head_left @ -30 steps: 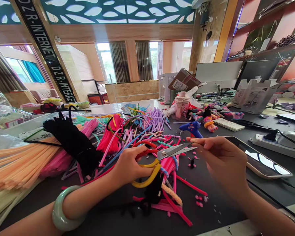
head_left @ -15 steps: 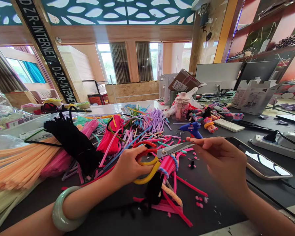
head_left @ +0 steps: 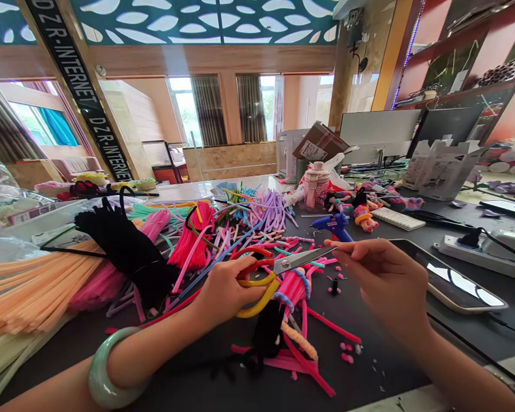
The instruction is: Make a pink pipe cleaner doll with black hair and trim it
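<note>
My left hand is wrapped round the handles of scissors with one red and one yellow loop. Their blades point right and lie nearly together. At the blade tips, my right hand has its thumb and forefinger pinched; what is between them is too small to make out. Beneath the blades lies a pink pipe-cleaner figure with blue twisted trim. A black pipe-cleaner part and a cream twisted piece lie just below it.
Bundles of black, peach and hot-pink pipe cleaners cover the left. A blue glue gun and pink bottle stand beyond my hands. On the right are a phone and power strip.
The scissor blades have closed together, and the yellow handle has swung up toward the red one. My right hand stays at the blade tips.
</note>
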The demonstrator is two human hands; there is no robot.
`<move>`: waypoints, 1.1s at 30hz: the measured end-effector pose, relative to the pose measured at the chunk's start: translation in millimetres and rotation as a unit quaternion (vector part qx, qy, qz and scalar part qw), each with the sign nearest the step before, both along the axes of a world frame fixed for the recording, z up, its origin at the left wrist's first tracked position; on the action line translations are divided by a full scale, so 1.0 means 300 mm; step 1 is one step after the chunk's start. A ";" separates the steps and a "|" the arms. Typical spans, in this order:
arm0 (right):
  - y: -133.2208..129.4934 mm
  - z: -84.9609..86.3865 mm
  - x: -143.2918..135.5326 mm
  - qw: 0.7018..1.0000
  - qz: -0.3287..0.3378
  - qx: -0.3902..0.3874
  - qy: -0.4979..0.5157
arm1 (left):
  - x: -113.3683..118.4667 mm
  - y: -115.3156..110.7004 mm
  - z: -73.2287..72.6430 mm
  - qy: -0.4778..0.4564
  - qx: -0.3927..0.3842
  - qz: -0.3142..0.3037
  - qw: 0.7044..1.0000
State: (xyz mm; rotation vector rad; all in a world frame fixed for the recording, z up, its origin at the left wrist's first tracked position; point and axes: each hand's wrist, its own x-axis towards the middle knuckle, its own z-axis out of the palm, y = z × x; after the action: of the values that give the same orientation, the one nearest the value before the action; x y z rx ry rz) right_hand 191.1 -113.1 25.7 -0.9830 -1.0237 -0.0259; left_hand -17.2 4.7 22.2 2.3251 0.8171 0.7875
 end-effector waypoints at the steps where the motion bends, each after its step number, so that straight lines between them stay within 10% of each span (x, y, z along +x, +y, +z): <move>1: 0.000 0.000 0.000 1.000 0.001 0.000 0.001 | 0.000 0.000 0.000 0.000 0.001 0.002 1.000; 33: 0.001 0.000 -0.006 1.000 0.003 0.002 -0.009 | 0.005 0.008 -0.012 -0.029 0.027 0.001 0.999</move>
State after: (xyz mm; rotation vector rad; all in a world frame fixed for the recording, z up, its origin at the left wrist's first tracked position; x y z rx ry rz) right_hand 189.5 -112.8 25.7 -0.9769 -1.0433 -0.0327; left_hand -15.7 7.2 18.7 2.3375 0.7818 0.8855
